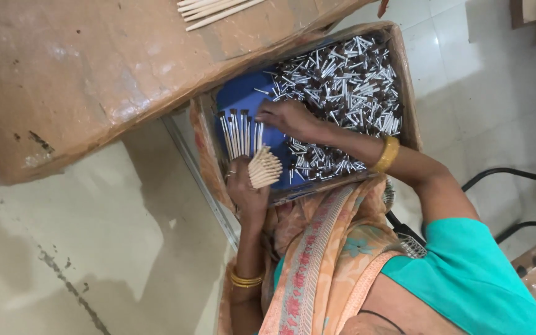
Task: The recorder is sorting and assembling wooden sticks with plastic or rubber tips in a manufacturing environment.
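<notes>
Pale tiled floor w/ brown paper-covered table, stained.

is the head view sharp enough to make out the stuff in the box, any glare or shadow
Head view: mostly sharp; the brush heads in the box read as separate pieces, though fine detail is too small to tell. Soft, even light, no hard glare; pale sheen on the floor and the brown table. Shadow under the table edge. Left hand holds a bundle of sticks; right hand is slightly soft.
</notes>
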